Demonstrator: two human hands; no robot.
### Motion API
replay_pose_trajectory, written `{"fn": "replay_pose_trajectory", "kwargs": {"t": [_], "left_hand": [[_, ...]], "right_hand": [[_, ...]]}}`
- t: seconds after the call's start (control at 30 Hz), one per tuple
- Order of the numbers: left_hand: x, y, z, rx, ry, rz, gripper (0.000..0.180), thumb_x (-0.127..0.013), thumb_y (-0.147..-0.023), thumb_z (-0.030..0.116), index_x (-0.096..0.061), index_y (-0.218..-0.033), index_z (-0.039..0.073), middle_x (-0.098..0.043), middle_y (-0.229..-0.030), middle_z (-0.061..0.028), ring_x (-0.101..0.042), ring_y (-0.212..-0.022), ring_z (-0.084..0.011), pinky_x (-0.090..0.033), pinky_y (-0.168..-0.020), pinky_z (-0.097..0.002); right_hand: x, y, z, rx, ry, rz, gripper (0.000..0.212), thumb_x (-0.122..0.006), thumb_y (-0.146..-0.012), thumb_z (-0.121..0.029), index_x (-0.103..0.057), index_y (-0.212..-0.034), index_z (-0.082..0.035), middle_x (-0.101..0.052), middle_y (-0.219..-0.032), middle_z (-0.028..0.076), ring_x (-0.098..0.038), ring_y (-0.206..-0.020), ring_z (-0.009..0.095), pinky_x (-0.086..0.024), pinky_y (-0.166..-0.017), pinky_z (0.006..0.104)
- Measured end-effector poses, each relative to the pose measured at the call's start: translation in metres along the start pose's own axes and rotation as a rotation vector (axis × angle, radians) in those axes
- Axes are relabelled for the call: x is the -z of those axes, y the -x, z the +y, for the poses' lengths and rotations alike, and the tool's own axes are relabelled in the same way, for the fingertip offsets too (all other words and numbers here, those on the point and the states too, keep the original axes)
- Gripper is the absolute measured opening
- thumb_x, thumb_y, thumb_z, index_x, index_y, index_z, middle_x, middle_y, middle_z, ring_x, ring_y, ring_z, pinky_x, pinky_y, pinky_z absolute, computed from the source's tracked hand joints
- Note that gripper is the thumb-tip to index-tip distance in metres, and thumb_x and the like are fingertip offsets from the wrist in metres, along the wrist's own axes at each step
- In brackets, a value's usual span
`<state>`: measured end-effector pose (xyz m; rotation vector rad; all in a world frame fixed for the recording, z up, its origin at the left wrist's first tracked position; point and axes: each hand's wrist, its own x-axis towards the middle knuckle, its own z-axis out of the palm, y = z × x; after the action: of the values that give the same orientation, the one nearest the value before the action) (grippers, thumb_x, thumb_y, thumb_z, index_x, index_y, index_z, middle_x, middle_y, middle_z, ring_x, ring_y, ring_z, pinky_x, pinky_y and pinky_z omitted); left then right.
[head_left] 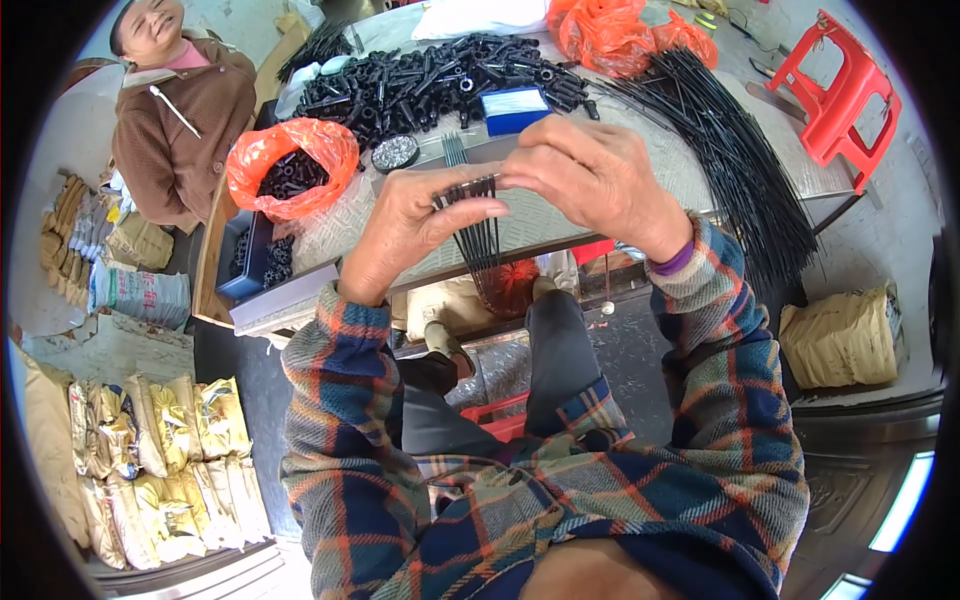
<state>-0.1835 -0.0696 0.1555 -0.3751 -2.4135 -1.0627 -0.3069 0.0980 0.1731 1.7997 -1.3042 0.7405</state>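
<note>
My left hand (405,230) grips a small bundle of thin black rods (480,235) that hang down past the front edge of the metal table (560,215). My right hand (590,175) pinches the upper ends of the same bundle, fingertips touching those of the left hand. Just behind the hands lie a blue and white box (515,108) and a heap of short black tubes (440,85).
An orange bag (295,165) holding black tubes sits at the table's left, another orange bag (610,35) at the back. Long black rods (740,160) fan across the right side. A red plastic stool (840,95) stands far right. A person in a brown jacket (180,120) sits at the left.
</note>
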Motion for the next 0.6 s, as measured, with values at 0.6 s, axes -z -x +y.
{"fn": "replay_pose_trajectory", "kwargs": {"t": [0.6], "left_hand": [[-0.005, 0.016, -0.015, -0.202, -0.172, 0.201, 0.026, -0.072, -0.063, 0.025, -0.066, -0.076, 0.003, -0.063, -0.073, -0.007, -0.06, -0.064, -0.0231, -0.046, -0.059, -0.031]], "right_hand": [[-0.013, -0.027, -0.031, -0.075, 0.02, -0.2, 0.028, -0.059, -0.076, -0.018, -0.051, -0.101, -0.01, -0.046, -0.086, 0.004, -0.054, -0.063, 0.018, -0.045, -0.052, 0.0283]]}}
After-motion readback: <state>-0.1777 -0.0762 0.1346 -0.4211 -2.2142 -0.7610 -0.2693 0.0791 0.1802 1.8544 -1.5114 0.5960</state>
